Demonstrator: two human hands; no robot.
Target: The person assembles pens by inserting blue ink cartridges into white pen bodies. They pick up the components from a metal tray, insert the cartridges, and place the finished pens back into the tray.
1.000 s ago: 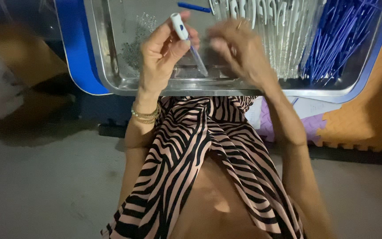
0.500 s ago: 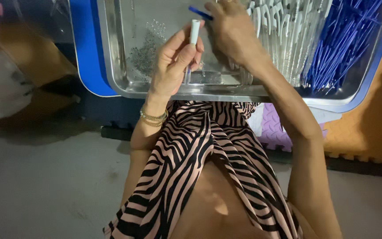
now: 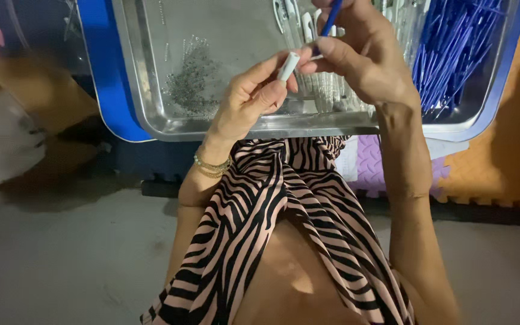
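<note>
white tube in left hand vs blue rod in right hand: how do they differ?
Colour: the white tube is white, the blue rod blue. Girth: tube thicker, rod thin. Holder: left hand grips the tube, right hand the rod. Both are held above the metal tray.

One head-worn camera looks steeply down, close over the metal tray (image 3: 151,114) and lap.

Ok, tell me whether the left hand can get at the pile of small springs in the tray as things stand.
Probably yes. The left hand hovers right beside the springs with bare tray between them, but its fingers are holding a white pen barrel.
</note>
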